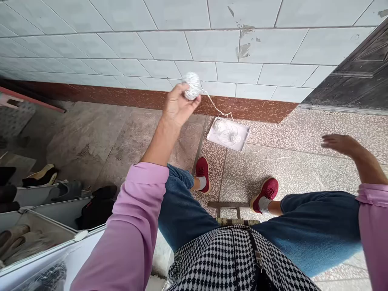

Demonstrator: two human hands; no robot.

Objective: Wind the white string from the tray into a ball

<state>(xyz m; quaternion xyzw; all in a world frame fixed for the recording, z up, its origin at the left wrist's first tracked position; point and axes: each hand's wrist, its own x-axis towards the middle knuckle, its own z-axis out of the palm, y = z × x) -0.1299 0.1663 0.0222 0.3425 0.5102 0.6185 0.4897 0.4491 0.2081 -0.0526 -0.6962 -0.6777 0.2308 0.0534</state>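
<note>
My left hand (179, 106) grips a ball of white yarn (192, 85) between thumb and fingers, held up in front of the tiled wall. From the ball a strand of yarn (214, 104) hangs down to a shallow white tray (212, 136) on the floor. Inside the tray lie a larger white yarn ball (220, 125), a smaller one (235, 138) and loose strands. Far out to the right, my right hand (342, 144) is in the air with its fingers stretched out, and nothing shows in it. A loose strand trails out of the tray's right side.
A white tiled wall (169, 44) with a brown base strip runs across the front. A dark door (354, 72) is at the right. Shelves with shoes (54, 208) stand at the lower left. Below me are my red shoes (203, 173) and a low stool (235, 205).
</note>
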